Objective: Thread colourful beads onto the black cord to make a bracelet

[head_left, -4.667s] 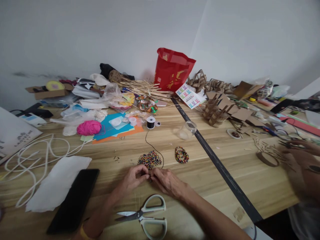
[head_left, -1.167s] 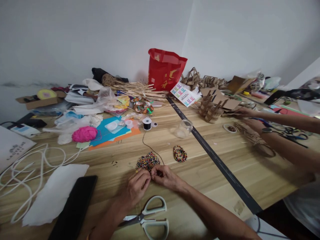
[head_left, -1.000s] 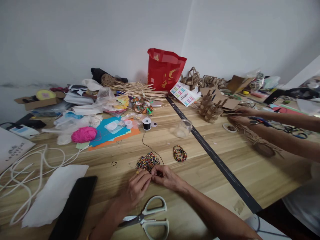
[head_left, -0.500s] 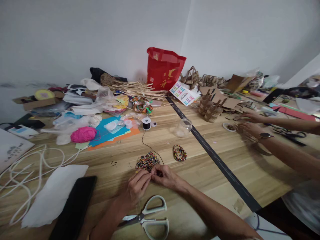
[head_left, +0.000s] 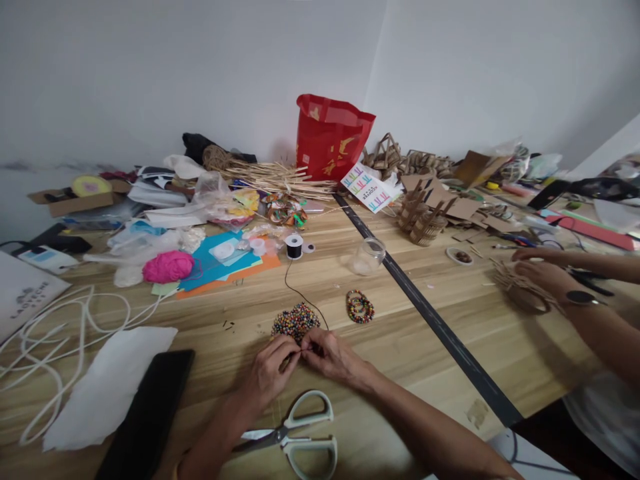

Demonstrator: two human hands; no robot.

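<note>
My left hand (head_left: 270,372) and my right hand (head_left: 330,357) meet fingertip to fingertip just in front of a pile of small coloured beads (head_left: 295,321) on the wooden table (head_left: 400,347). A thin black cord (head_left: 300,293) runs from a black spool (head_left: 294,247) down to my fingers, and both hands pinch it; a bead between the fingertips is too small to make out. A coil of strung beads (head_left: 360,307) lies to the right of the pile. White-handled scissors (head_left: 295,433) lie below my hands.
A black phone (head_left: 145,413) and white paper (head_left: 105,383) lie at left, with white tubing (head_left: 55,327) and pink yarn (head_left: 168,267). A glass jar (head_left: 369,256) and red bag (head_left: 333,137) stand farther back. Another person's hands (head_left: 543,273) work on cardboard pieces at right.
My hands stay pinched together at the bead pile, shifting only slightly. The other person's hands pulled back from the far cardboard pieces toward the right edge of the table.
</note>
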